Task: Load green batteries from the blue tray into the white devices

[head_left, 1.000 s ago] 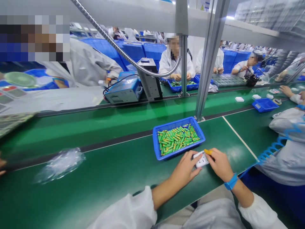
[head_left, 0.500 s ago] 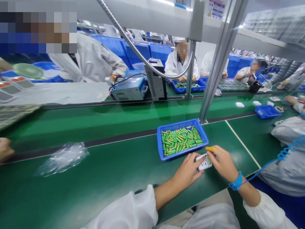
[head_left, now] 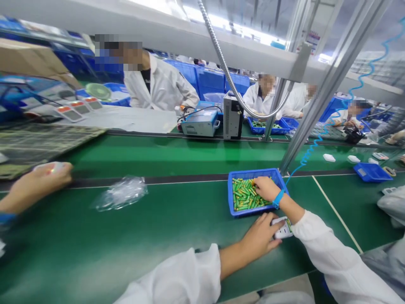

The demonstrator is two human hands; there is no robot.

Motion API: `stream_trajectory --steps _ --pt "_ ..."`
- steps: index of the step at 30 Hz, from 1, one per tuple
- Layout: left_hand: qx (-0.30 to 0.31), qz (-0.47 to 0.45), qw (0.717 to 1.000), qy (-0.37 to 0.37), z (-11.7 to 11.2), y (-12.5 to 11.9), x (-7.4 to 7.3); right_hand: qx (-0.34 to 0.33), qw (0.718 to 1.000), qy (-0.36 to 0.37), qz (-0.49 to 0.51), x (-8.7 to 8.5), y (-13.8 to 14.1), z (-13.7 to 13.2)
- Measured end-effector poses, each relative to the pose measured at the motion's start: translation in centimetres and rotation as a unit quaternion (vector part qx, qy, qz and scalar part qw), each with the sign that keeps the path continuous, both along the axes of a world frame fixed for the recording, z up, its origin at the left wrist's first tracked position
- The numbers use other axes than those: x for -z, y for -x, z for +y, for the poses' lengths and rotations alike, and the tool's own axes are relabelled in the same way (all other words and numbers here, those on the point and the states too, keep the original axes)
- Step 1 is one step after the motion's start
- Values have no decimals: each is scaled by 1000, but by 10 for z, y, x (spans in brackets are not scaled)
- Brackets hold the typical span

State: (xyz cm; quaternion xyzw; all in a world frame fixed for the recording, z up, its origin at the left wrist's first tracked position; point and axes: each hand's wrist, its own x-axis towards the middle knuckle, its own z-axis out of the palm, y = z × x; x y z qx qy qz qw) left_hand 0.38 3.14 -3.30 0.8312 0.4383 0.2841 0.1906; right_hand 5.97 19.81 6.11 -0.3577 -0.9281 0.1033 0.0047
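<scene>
White device is pinned flat on the green bench, right at the near edge and just in front of the blue tray. The white device is gripped at its left end by the left hand, fingers and thumb closed round it, while its right end is hidden under the white sleeve of the other arm. Over in the tray, the right hand is sunk among the green batteries, fingers curled down; whether one is pinched cannot be told. A blue wrist strap is worn on that wrist, with a coiled cord strung up and away to the right. Further left, a crumpled plastic bag is seen lying on the bench, and a co-worker's hand is seen at the far left edge, blurred, closed on something pale.
</scene>
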Motion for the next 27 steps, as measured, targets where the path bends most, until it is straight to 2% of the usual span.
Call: stream_trajectory --steps 2,4,8,11,15,18,20,22,27 --pt "-2 2 1000 0 1 -2 3 1 1000 6 25 -9 -8 -7" --pt "-4 -6 1000 3 1 -3 6 16 992 37 117 -19 -25 -17" --pt "-2 -34 999 13 0 -5 12 66 932 91 344 -27 -84 -50" --pt "2 -47 999 24 0 -4 13 125 913 47 386 -12 -138 -85" --pt "11 -62 998 30 1 -1 10 181 916 -14 358 31 -188 -131" --pt "12 -68 997 27 0 2 7 181 924 -22 336 61 -197 -151" --pt "12 -64 998 25 -1 4 6 169 927 -25 335 71 -193 -156" --pt "13 -59 998 24 -1 5 5 151 927 -30 342 72 -186 -157" --pt "10 -61 998 25 -1 5 3 107 924 -47 364 64 -180 -155"
